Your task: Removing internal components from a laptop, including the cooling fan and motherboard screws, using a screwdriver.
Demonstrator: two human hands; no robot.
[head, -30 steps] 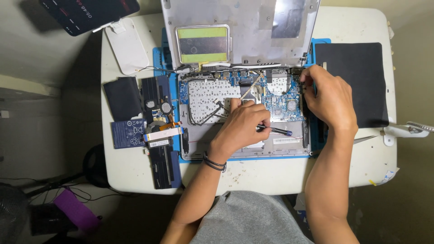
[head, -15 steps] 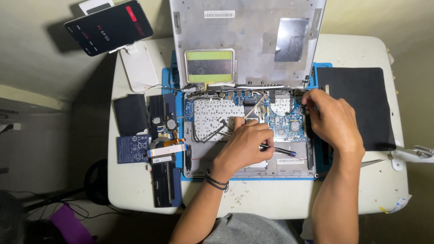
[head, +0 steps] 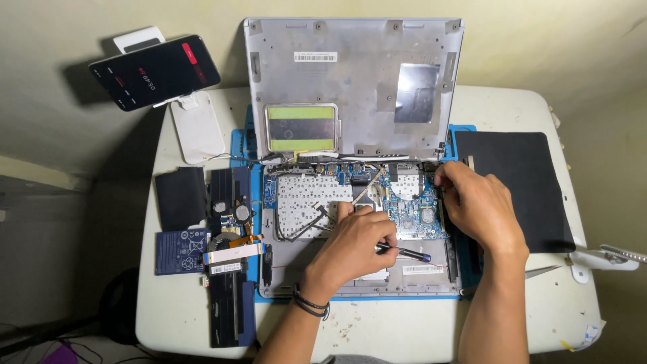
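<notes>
Two hands inside the opened laptop (head: pixel 350 222): left grip (head: pixel 356 246) around a screwdriver (head: pixel 404 253), right grip (head: pixel 475 202) closed at its right edge.

On the table I count one opened laptop (head: pixel 350 202), one phone (head: pixel 155 72), one black mat (head: pixel 519 182), one screwdriver (head: pixel 404 253), and two hands, left (head: pixel 354 249) and right (head: pixel 478 205).
</notes>
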